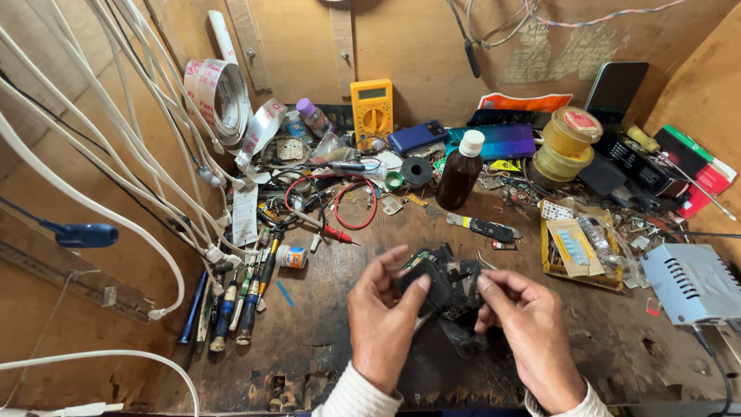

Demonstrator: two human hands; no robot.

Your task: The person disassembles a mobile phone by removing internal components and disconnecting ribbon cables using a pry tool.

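A small black gadget [441,284] sits low at centre over the desk [324,340], clamped in the grip of the left hand [382,320] and right hand [529,328], a brown bottle [461,171] at twelve o'clock, screwdrivers [231,309] at nine.

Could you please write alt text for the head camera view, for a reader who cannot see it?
Two bare hands, left hand and right hand, together hold a small black device over a cluttered wooden workbench. Behind stand a brown bottle and a yellow multimeter; screwdrivers lie left.
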